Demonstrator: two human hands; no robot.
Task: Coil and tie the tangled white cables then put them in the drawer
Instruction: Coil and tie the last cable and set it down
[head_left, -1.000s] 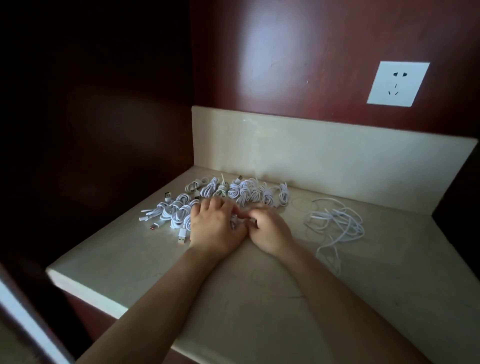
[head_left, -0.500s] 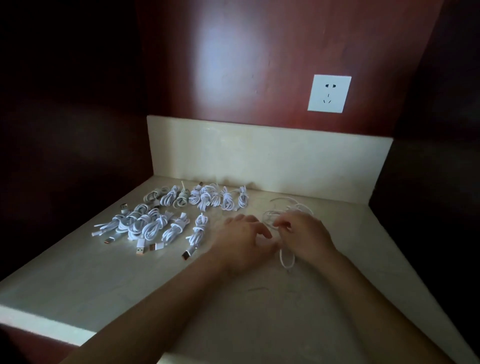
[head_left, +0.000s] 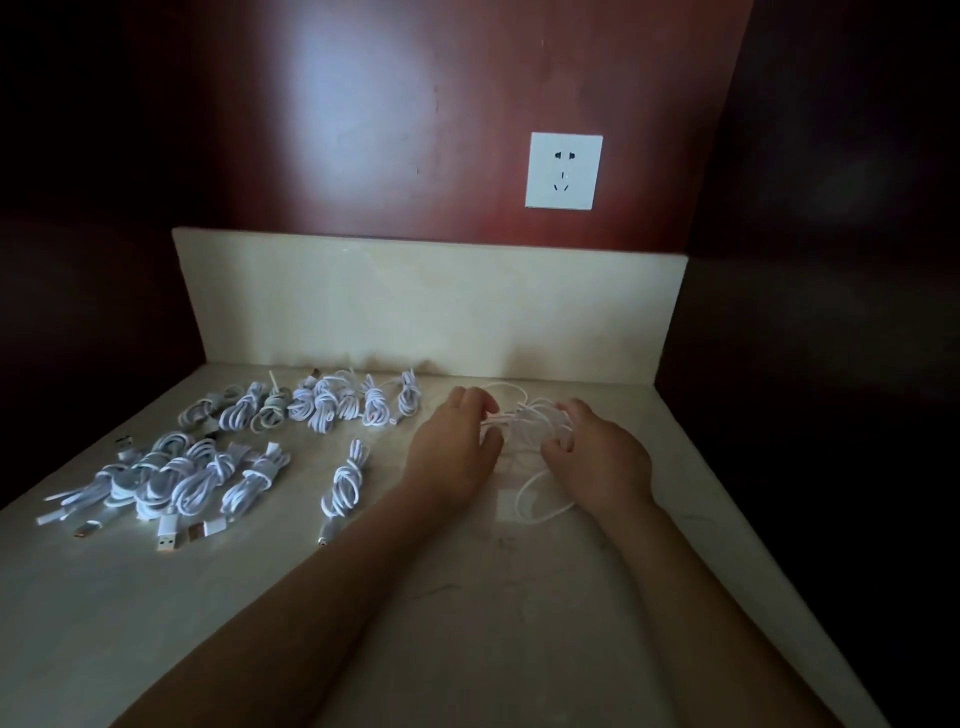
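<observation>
Tied coils lie at the left of the frame on the bench. My left grip, palm down, curls over the tangled white cables right of centre. I cannot tell if it pinches a strand. My right grip has curled fingers hooked round loops. The cables look light, limp and springy, so I'd take one end.

Pretty dim nook. White wall socket sits on a glossy reddish-brown wood panel, with a soft patch of light reflecting off the panel to the socket's left. Below the socket there's a cream stone backsplash, then a pale marbled countertop. Dark side walls flank the socket on both sides.
</observation>
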